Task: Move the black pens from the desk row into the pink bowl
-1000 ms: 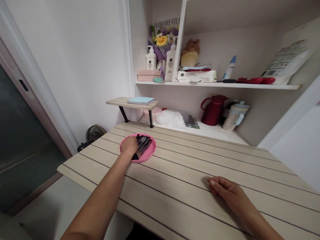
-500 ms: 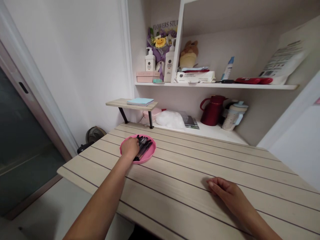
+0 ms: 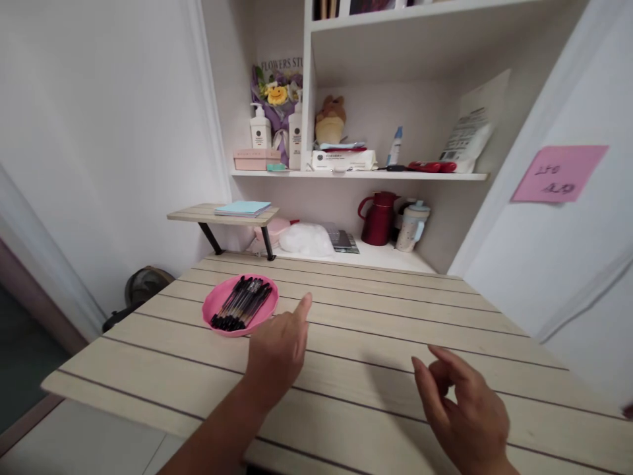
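Note:
My left hand [image 3: 277,351] is over the table just right of a pink tray [image 3: 210,305], one finger stretched forward and the others curled beneath. Nothing shows in it, though its underside is hidden. In the tray lies a slanted bundle of several black-capped pens [image 3: 242,303], side by side. My right hand [image 3: 465,412] hovers above the table at the front right, thumb and forefinger apart, with nothing visible between them.
The slatted wooden table [image 3: 346,369] carries a small raised stand [image 3: 192,212] topped with blue paper [image 3: 243,208]. Behind are a red jug [image 3: 380,219], a speckled cup [image 3: 413,227] and a white shelf [image 3: 277,175] of bottles and boxes. A pink note [image 3: 558,173] is on the right wall.
My left hand has left the pens in the tray and moved right and nearer. My right hand has risen and its fingers have spread. The view has turned right.

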Motion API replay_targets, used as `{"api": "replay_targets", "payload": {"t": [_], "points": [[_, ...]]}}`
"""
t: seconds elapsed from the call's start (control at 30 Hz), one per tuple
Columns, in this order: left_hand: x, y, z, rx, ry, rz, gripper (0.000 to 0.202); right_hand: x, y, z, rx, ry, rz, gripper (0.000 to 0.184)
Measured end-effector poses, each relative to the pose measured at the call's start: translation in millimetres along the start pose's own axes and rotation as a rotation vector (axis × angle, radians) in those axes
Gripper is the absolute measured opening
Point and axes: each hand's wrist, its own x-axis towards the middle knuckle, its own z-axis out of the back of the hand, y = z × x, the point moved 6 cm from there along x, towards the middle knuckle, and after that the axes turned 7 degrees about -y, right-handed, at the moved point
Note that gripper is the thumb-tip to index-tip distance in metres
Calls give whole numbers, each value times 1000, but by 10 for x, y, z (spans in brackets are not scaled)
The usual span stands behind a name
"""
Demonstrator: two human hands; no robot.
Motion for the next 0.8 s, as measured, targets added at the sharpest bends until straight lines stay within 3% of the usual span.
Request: {"api": "replay_targets", "payload": {"t": [0.13, 0.3, 0.53, 0.8], "points": [[106, 152, 65, 62, -211, -12, 55, 252, -180, -10, -59, -88, -133, 42], [251, 201, -21, 135, -253, -46, 58, 483, -221, -164, -162, -59, -78, 58], [539, 342, -243, 295, -101, 93, 64, 757, -192, -420, -335, 12, 19, 78], [451, 489, -629, 309, 193, 159, 71, 692, -334, -685, -408, 0, 108, 75]]}}
